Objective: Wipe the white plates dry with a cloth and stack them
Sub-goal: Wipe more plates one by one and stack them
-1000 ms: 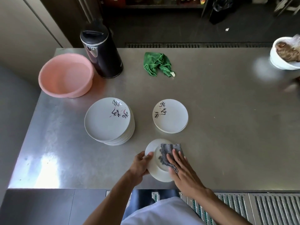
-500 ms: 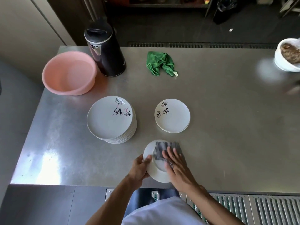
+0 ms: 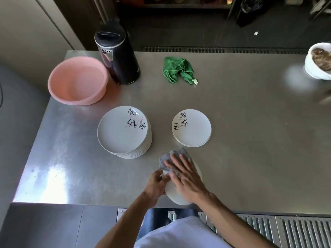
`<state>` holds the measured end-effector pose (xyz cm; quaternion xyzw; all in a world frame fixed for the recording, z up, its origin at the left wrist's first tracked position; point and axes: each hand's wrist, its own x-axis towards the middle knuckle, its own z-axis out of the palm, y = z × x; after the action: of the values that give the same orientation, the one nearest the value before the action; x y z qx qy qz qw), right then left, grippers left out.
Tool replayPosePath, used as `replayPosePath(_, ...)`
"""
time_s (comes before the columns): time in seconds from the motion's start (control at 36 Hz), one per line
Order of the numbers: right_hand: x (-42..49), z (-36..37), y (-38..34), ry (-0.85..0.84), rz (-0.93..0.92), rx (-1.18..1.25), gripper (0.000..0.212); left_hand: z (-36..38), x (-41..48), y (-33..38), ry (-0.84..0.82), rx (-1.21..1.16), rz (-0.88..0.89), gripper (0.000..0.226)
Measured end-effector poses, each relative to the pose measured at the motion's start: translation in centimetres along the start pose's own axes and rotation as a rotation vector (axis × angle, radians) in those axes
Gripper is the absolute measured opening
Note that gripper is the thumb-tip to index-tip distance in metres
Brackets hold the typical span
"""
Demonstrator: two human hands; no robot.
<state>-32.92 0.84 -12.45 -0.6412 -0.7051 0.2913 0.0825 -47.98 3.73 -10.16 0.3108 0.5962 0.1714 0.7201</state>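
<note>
1. A white plate (image 3: pixel 176 195) sits at the near edge of the steel bench (image 3: pixel 250 140), mostly covered by the two hands.
2. The left hand (image 3: pixel 155 184) takes the plate's left rim in its grip, fingers curled over the edge.
3. The right hand (image 3: pixel 186 178) lies flat with fingers spread; its grip is loose, pressing a grey cloth (image 3: pixel 169 158) down on the plate rather than clenching it.
4. The cloth sticks out beyond the fingertips, over the plate's far edge.
5. Just beyond the plate and a little to its right lies a short stack of small plates (image 3: pixel 194 129) with black brush marks on top, near the cloth but apart from it.
6. Beyond the plate and to its left stands a taller stack of larger plates (image 3: pixel 121 133), also marked.
7. Farther from the plate, left, a pink basin (image 3: pixel 78 80) sits beside a black kettle (image 3: pixel 117 56), the two nearly touching.
8. A crumpled green cloth (image 3: pixel 177 69) lies straight beyond the plate, toward the bench's far edge.
9. At the far right from the plate, a white bowl (image 3: pixel 315 68) holding something brown is cut off by the frame.
</note>
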Motion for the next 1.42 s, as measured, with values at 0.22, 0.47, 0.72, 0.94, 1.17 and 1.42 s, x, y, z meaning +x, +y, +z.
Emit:
replayPosePath(0.22, -0.9, -0.5, 0.9, -0.005, -0.126, 0.051, 0.051, -0.4, -0.1, 0.0, -0.038, 0.059, 0.03, 0.021)
replayPosePath(0.47, -0.2, -1.0, 0.6, 0.195, 0.485, 0.606, 0.047, -0.7, -0.3, -0.8, 0.051, -0.227, 0.051, 0.024)
replayPosePath(0.72, -0.5, -0.4, -2.4, 0.042, -0.092, 0.277, 0.046, -1.9, -0.2, -0.4, -0.184, -0.192, -0.08, 0.031)
replayPosePath(0.94, 0.7, -1.4, 0.1, 0.071, 0.141, 0.164, 0.047, -2.6, -0.2, -0.9, -0.18, -0.23, -0.13, 0.033)
replayPosePath(1.17, 0.3, -1.4, -0.1, 0.022, 0.079, -0.031, 0.052, -1.8, 0.1, -0.8, -0.201, -0.16, -0.121, 0.036)
replayPosePath(1.42, -0.2, -1.5, 0.7, -0.001, 0.132, 0.144, 0.068, 0.0, 0.0, -1.8, -0.072, -0.303, -0.108, 0.03)
